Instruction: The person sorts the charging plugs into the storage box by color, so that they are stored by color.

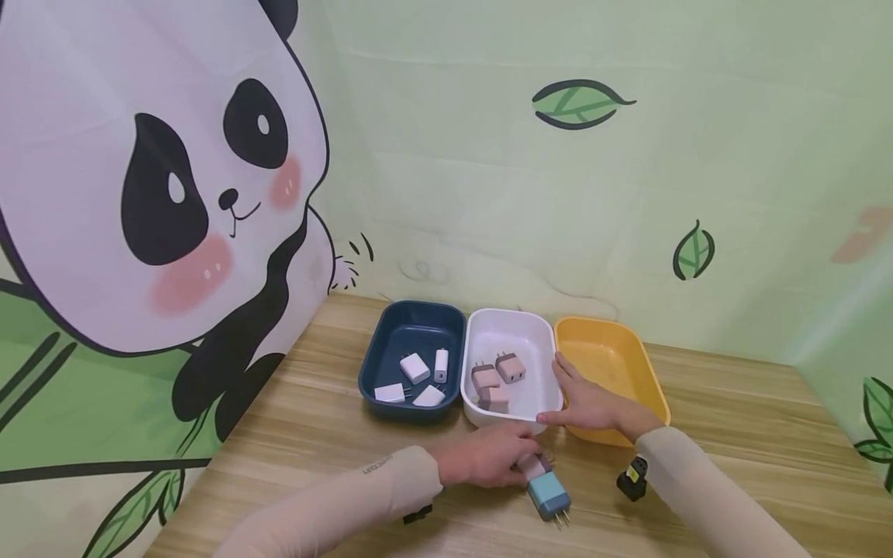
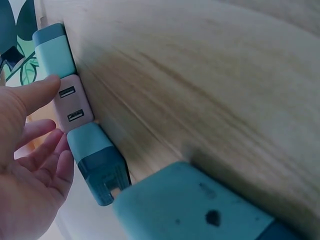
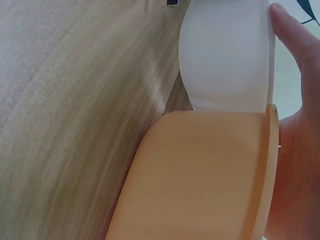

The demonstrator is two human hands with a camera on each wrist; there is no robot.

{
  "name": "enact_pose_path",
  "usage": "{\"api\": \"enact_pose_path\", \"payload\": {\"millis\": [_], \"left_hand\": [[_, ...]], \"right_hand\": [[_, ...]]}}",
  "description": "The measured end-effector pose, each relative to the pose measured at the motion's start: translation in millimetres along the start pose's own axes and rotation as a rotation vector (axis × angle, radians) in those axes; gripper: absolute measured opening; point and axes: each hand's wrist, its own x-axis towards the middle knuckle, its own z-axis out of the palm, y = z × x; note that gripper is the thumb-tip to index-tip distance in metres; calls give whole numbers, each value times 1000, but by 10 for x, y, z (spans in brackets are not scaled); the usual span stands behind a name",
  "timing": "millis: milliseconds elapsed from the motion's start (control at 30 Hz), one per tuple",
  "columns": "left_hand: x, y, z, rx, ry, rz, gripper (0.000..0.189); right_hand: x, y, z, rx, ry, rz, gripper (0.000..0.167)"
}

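My left hand [image 1: 488, 457] pinches a pink charger [image 2: 75, 105] with two USB ports between thumb and fingers, just in front of the white box [image 1: 536, 333]. Teal chargers [image 2: 95, 150] lie at both ends of it in the left wrist view, and another teal charger [image 2: 185, 205] looms close. In the head view one teal charger [image 1: 549, 494] shows its prongs; the hand hides the others. Three pink chargers [image 1: 511, 367] lie inside the white box. My right hand [image 1: 593, 403] rests where the white and yellow boxes meet, its thumb [image 3: 290, 30] on the white rim.
A dark blue box [image 1: 425, 314] with several white chargers [image 1: 415, 368] stands left of the white one. The yellow box [image 1: 600, 341] stands at right, touching the white box. Behind the wooden table [image 1: 732, 403] hangs a printed cloth [image 1: 453, 155].
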Motion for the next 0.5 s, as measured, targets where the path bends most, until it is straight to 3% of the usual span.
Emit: {"api": "enact_pose_path", "payload": {"millis": [500], "left_hand": [[64,-14,67,-21,-26,-34,41]], "right_hand": [[17,34,18,-5,5,5,111]]}}
